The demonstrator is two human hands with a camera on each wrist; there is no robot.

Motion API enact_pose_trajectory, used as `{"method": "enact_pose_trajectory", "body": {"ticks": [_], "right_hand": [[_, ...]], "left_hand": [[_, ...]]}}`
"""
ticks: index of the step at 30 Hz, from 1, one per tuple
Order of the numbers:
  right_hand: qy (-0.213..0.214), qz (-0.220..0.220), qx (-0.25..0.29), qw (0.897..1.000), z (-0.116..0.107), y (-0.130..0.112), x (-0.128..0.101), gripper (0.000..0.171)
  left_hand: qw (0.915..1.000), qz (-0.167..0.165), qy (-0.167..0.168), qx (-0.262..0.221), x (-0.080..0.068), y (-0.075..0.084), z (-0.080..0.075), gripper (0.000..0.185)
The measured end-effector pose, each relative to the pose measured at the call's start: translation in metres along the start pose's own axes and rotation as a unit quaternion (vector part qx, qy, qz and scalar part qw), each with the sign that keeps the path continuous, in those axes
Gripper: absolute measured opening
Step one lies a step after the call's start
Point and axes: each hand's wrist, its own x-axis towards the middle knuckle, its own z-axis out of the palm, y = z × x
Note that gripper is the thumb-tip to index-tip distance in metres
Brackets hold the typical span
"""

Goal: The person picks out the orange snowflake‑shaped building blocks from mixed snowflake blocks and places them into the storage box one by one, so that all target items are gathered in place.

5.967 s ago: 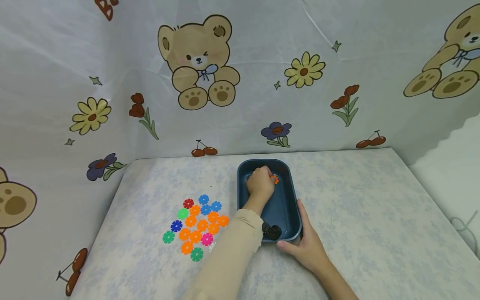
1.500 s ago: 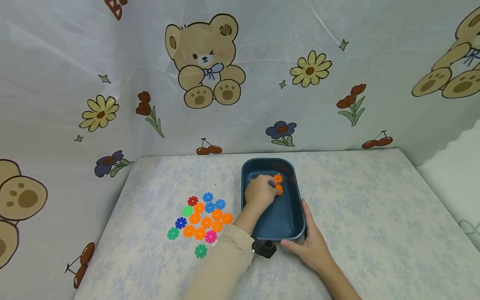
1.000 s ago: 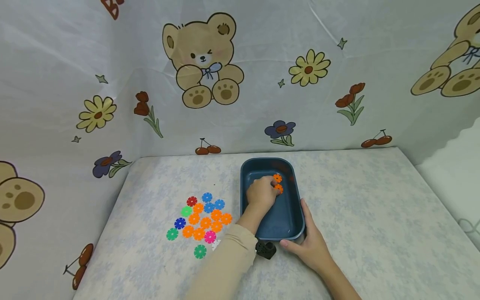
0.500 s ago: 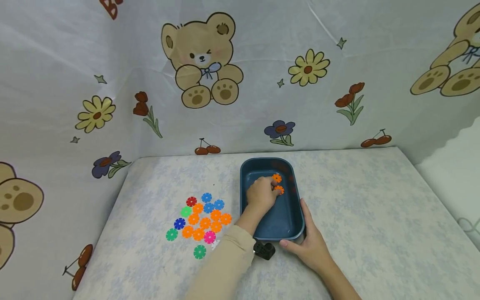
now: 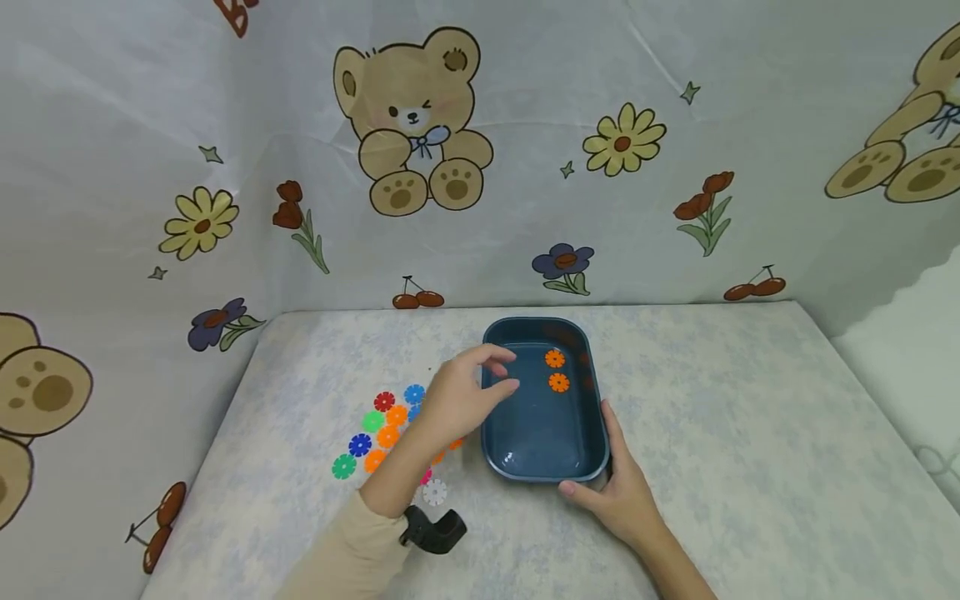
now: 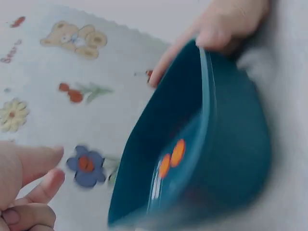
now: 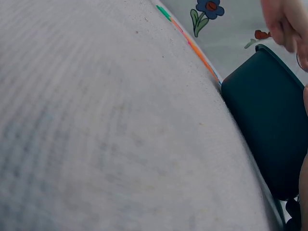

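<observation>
Largest in our view is the pale backdrop (image 5: 510, 233), printed with bears, flowers and cherries, and in front of it the mottled pale tabletop (image 5: 705, 392). On the tabletop sits a deep blue tray (image 5: 543, 437) with rounded corners, standing upright, its long side running away from us.

We see the left hand (image 5: 457, 396) at the tray's left rim, its fingertips reaching over the inside. It holds nothing: the thumb and forefinger stand apart with a clear gap between them, the fingers gently bent. In the left wrist view we find it apart from the tray. A beige sleeve (image 5: 337, 554) covers that forearm, and a black device (image 5: 435, 531) sits at the cuff.

The right hand (image 5: 622, 496) grips the tray at its near right corner — the thumb at the near end, a finger lying along the right side wall.

Smallest are the notched discs. Two orange discs (image 5: 555, 358) lie on the tray floor toward the far right, close but separate. The other discs (image 5: 387, 437) are scattered on the tabletop left of the tray — red, blue, light green, green, orange, pink and white — and we cannot count them, since the left arm hides some.
</observation>
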Motion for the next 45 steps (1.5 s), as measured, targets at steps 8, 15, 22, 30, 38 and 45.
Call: {"method": "enact_pose_trajectory", "body": {"ticks": [8, 15, 22, 30, 38, 45], "right_hand": [[0.0, 0.003, 0.002, 1.0, -0.001, 0.002, 0.0, 0.127], [-0.005, 0.002, 0.015, 1.0, 0.002, 0.002, 0.001, 0.127], [-0.003, -0.002, 0.018, 1.0, 0.001, 0.002, 0.0, 0.127], [-0.001, -0.005, 0.011, 1.0, 0.001, 0.002, 0.0, 0.128], [-0.003, 0.004, 0.011, 1.0, 0.0, 0.0, -0.001, 0.127], [-0.002, 0.0, 0.01, 1.0, 0.0, 0.0, 0.0, 0.128]], "left_hand": [[0.9949, -0.069, 0.022, 0.071, -0.035, -0.05, -0.039, 0.032], [0.9822, -0.078, -0.056, 0.161, -0.05, -0.093, -0.029, 0.043], [0.9772, -0.036, -0.06, 0.2, -0.049, -0.101, -0.008, 0.039], [0.976, -0.045, -0.032, 0.211, -0.047, -0.103, 0.002, 0.033], [0.9816, -0.063, -0.024, 0.179, -0.045, -0.105, 0.004, 0.029], [0.9872, -0.069, -0.032, 0.14, -0.039, -0.107, 0.003, 0.024]]}}
